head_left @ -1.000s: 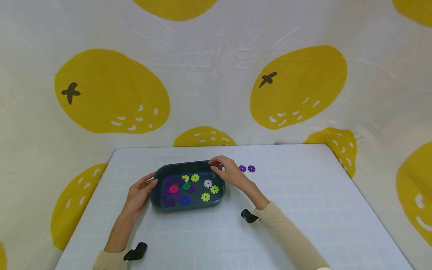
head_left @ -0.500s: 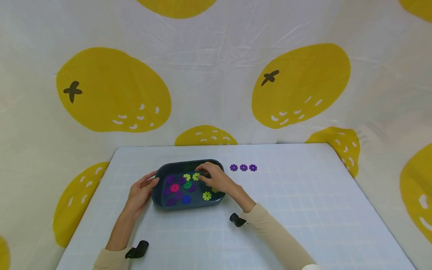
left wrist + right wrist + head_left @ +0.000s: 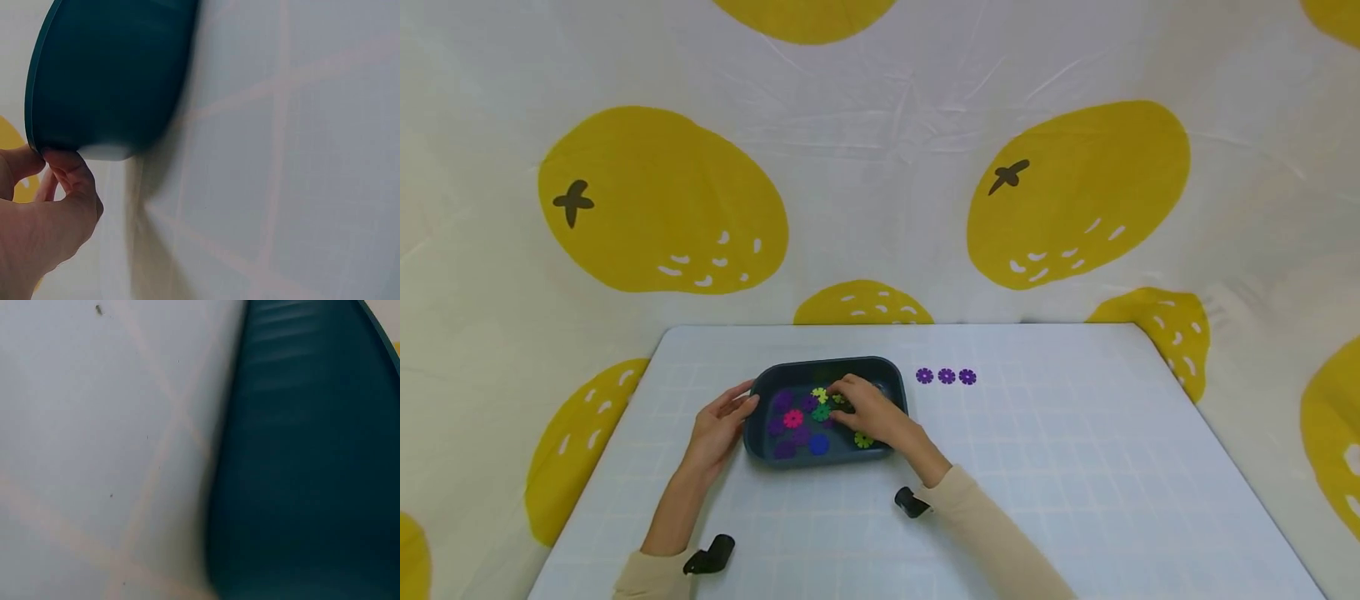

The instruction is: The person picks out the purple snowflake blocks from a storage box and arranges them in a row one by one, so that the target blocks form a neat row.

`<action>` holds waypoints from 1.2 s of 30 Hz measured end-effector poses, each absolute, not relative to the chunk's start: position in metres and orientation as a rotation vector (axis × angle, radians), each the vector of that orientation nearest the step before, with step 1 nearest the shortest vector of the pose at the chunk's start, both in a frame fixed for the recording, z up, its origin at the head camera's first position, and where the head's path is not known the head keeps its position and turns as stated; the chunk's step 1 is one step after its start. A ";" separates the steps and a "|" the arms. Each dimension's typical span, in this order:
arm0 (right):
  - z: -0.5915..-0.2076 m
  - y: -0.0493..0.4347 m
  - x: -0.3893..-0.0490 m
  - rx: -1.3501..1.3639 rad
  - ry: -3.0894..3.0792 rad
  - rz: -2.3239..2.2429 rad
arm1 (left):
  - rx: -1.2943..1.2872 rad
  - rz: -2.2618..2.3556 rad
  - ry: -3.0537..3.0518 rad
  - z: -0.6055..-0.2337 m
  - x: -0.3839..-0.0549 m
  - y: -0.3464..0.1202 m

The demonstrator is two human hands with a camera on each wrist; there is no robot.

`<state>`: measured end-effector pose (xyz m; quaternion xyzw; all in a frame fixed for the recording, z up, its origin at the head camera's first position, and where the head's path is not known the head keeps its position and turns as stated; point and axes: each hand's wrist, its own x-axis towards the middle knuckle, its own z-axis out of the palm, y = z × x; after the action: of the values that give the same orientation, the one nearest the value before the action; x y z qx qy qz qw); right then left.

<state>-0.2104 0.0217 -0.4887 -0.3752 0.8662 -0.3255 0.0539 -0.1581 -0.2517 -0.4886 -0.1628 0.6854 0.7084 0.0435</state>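
Observation:
A dark teal tray (image 3: 891, 385) stands at the left back of the table, with several notched, flower-shaped plastic discs in purple, yellow-green, green, pink and blue inside. My left hand (image 3: 713, 429) pinches the tray's left rim between thumb and fingers, as the left wrist view shows close up. Inside the tray, my right hand (image 3: 872, 412) has its thumb and fingers parted around a yellow-green disc (image 3: 839, 400), beside the green disc (image 3: 821, 412). A pink disc (image 3: 793, 418) lies further left. In the right wrist view the tray's side wall (image 3: 300, 475) fills the right; the right hand is out of that view.
A row of three purple discs (image 3: 946, 377) lies right of the tray. The white table (image 3: 1075, 467) has a pale grid pattern. Behind it hangs a cloth (image 3: 887, 208) printed with large yellow fruit.
My right hand has moved left from the tray's back right rim down among the discs. The third purple disc, hidden behind that hand before, now shows. My left hand stays on the rim.

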 end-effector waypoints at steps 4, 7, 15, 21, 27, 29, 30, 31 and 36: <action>-0.492 0.017 -0.208 -1.138 2.712 -0.835 | -0.511 2.183 2.078 -0.489 -0.158 -0.251; -0.495 0.015 -0.207 -1.140 2.766 -0.744 | -0.519 2.196 2.058 -0.489 -0.157 -0.251; -0.497 0.013 -0.206 -1.111 2.688 -0.874 | -0.519 2.210 2.049 -0.493 -0.157 -0.252; -0.499 0.015 -0.213 -1.214 2.664 -1.032 | -0.504 2.211 2.052 -0.490 -0.159 -0.250; -0.499 0.014 -0.217 -1.319 2.749 -1.121 | -0.509 2.174 2.080 -0.489 -0.160 -0.251; -0.500 0.014 -0.218 -1.344 2.778 -1.154 | -0.512 2.163 2.077 -0.490 -0.160 -0.252; -0.500 0.014 -0.218 -1.358 2.786 -1.181 | -0.513 2.164 2.071 -0.490 -0.160 -0.252; -0.499 0.014 -0.219 -1.373 2.789 -1.207 | -0.517 2.169 2.068 -0.490 -0.160 -0.252; -0.498 0.015 -0.219 -1.429 2.778 -1.332 | -0.523 2.213 2.036 -0.493 -0.160 -0.252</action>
<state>-0.2192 0.0151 -0.4979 -0.4173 0.8114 -0.3891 -0.1269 -0.1600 -0.2520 -0.4932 -0.1712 0.6664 0.7243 0.0445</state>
